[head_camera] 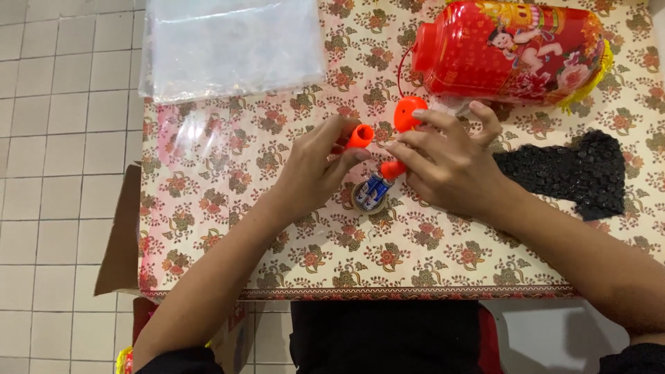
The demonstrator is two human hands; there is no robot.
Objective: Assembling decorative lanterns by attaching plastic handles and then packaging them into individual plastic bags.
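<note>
left hand: your left hand (315,166) sat over the middle of the bench (415,270), its grip pinching a short orange plastic tube (359,136) at the fingertips, open end up.
right hand: your right hand (450,163) was just beside it, fingers pressed together on an orange plastic handle piece (405,114), whose lower tip (392,169) showed under the fingers.
where the parts were: both orange parts were held just above the floral cloth, near each other but apart, in front of the red lantern (512,52).
batteries: small blue and silver cells (375,188) rested on a round tape roll (368,197) directly below your hands.
handling: the orange parts looked light, stiff and smooth, so likely a little slippery; a pinch on the tube's sides and a hold on the thicker body seemed the safest places.
lantern: it looked thin-walled and easy to dent, lying on its side at the far edge.
around: a clear plastic bag (232,45) lay far left, a black mesh piece (568,170) to the right.
</note>
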